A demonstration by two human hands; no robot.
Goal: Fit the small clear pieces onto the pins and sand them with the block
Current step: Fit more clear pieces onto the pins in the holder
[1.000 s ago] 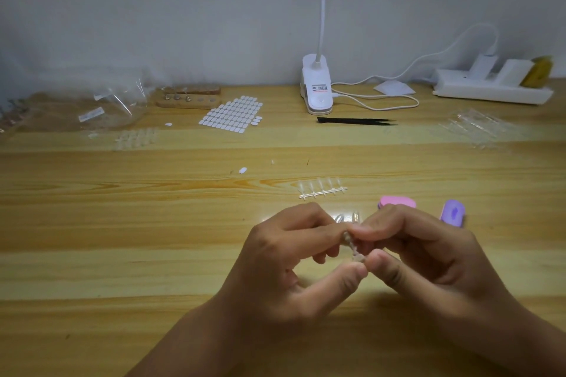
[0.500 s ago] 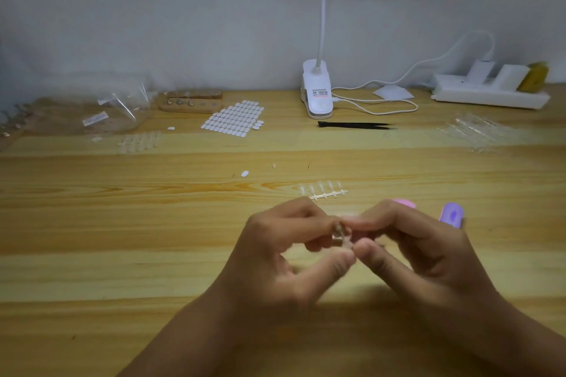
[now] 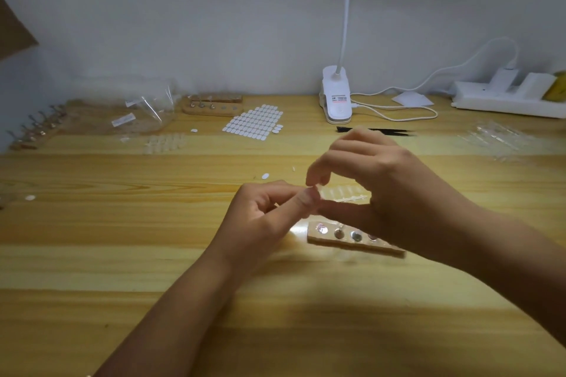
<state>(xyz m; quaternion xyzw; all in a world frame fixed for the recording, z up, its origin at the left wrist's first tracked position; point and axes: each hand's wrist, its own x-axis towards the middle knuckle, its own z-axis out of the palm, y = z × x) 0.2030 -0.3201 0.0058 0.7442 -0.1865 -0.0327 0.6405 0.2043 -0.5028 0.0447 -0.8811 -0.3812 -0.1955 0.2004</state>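
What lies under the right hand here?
A wooden strip with several visible round sockets lies on the table. The right hand covers its far right part, so further sockets cannot be seen.

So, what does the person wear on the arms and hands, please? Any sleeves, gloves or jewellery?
Nothing worn shows. The left forearm and right forearm are bare as far as they show, with no sleeves. The left hand and right hand have no gloves, and I see no ring, watch or bracelet.
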